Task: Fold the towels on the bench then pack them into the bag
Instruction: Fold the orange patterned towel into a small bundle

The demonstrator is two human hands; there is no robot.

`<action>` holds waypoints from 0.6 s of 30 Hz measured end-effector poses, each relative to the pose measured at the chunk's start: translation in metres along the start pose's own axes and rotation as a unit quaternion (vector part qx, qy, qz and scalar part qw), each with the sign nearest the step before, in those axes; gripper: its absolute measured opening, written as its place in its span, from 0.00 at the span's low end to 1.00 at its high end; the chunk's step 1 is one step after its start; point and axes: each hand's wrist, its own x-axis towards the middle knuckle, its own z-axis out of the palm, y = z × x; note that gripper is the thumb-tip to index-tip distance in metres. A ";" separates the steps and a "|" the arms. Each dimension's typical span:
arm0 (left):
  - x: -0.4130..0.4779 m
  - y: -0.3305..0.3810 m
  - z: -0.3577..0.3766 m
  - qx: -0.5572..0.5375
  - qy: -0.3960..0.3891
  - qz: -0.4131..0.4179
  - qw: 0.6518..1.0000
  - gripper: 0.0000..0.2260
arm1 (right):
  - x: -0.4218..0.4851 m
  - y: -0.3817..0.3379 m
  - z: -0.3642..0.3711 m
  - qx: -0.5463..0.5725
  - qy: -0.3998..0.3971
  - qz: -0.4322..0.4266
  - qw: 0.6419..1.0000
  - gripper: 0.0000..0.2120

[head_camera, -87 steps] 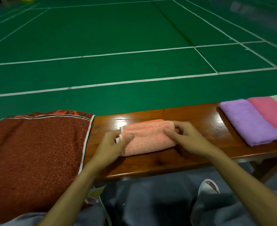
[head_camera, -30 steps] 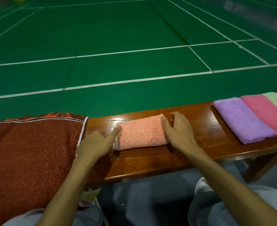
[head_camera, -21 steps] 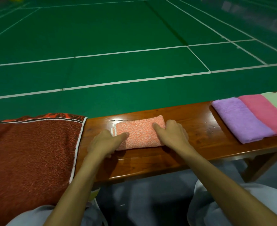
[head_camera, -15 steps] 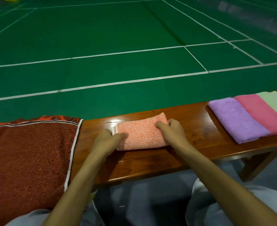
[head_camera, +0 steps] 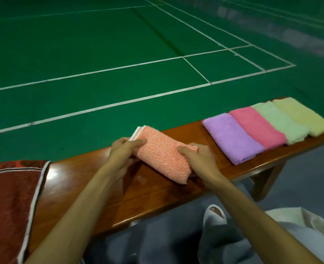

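- Lifting, item in hand: orange towel (head_camera: 163,159), folded into a thick oblong. Half a second ago it lay flat and square on the bench (head_camera: 157,191), with a hand pressing at each end. It now sits slantwise, its far-left end raised and poking past the far edge of the bench.
- Reading of that change: folding of this piece looks finished. The step in hand appears to be the pick-up, with carrying to the bag to follow.
- Left hand (head_camera: 125,149): clamped on the far-left end of the towel, thumb laid across the top, fingers tucked beneath.
- Right hand (head_camera: 197,157): clasping the right long edge, thumb on top, fingers curled round the side.
- Position of item: between the two hands, which are apart, one at either side. It sits over the middle of the bench. Whether the near corner touches the wood cannot be told.
- Other stock, right end of bench: purple towel (head_camera: 231,140), pink towel (head_camera: 256,128), green towel (head_camera: 279,122) and yellow towel (head_camera: 302,115). They lie side by side, overlapping, well apart from the hands and untouched.
- Left end of bench: red-brown cloth (head_camera: 10,202) with white piping. Whether it is the bag cannot be told.
- Remainder: several pieces appear to be left to pack.
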 end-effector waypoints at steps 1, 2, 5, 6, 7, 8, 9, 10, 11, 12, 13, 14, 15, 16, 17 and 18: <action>0.007 0.002 0.016 -0.003 -0.004 0.004 1.000 0.12 | 0.003 0.000 -0.009 0.001 0.017 0.000 1.000 0.11; 0.013 0.004 0.031 -0.003 -0.009 0.007 1.000 0.12 | 0.006 0.000 -0.018 -0.013 0.040 -0.009 0.999 0.11; 0.032 0.005 0.074 0.008 -0.030 0.014 0.999 0.13 | 0.016 0.003 -0.045 -0.057 0.108 -0.006 0.992 0.11; 0.038 0.007 0.087 0.010 -0.036 0.016 0.999 0.13 | 0.020 0.004 -0.053 -0.057 0.126 0.005 0.990 0.10; 0.043 0.007 0.100 0.014 -0.042 0.017 0.999 0.13 | 0.024 0.005 -0.061 -0.050 0.141 0.018 0.989 0.09; 0.049 0.006 0.112 0.021 -0.047 0.017 0.999 0.13 | 0.029 0.007 -0.070 -0.039 0.152 0.026 0.987 0.07; 0.054 0.005 0.123 0.031 -0.056 0.015 0.998 0.12 | 0.032 0.009 -0.077 -0.033 0.158 0.033 0.986 0.05; 0.059 0.002 0.131 0.039 -0.067 0.014 0.997 0.13 | 0.033 0.011 -0.084 -0.040 0.158 0.033 0.986 0.03; 0.064 -0.003 0.138 0.052 -0.074 0.013 0.996 0.14 | 0.033 0.013 -0.089 -0.065 0.152 0.027 0.986 0.03; 0.067 -0.008 0.144 0.075 -0.069 0.019 0.995 0.16 | 0.032 0.015 -0.093 -0.108 0.146 0.014 0.983 0.04; 0.070 -0.014 0.148 0.115 -0.056 0.036 0.991 0.19 | 0.030 0.018 -0.096 -0.165 0.146 0.000 0.975 0.05; 0.070 -0.019 0.151 0.168 -0.039 0.061 0.983 0.22 | 0.028 0.020 -0.098 -0.224 0.152 -0.013 0.963 0.07; 0.067 -0.023 0.151 0.217 -0.025 0.094 0.971 0.24 | 0.026 0.022 -0.099 -0.281 0.159 -0.025 0.946 0.09; 0.063 -0.027 0.149 0.263 -0.016 0.138 0.955 0.26 | 0.024 0.021 -0.098 -0.331 0.167 -0.036 0.928 0.11; 0.058 -0.031 0.147 0.308 -0.011 0.198 0.930 0.28 | 0.023 0.020 -0.099 -0.371 0.175 -0.044 0.911 0.12; 0.050 -0.036 0.144 0.351 -0.007 0.267 0.897 0.30 | 0.023 0.019 -0.099 -0.401 0.185 -0.054 0.896 0.14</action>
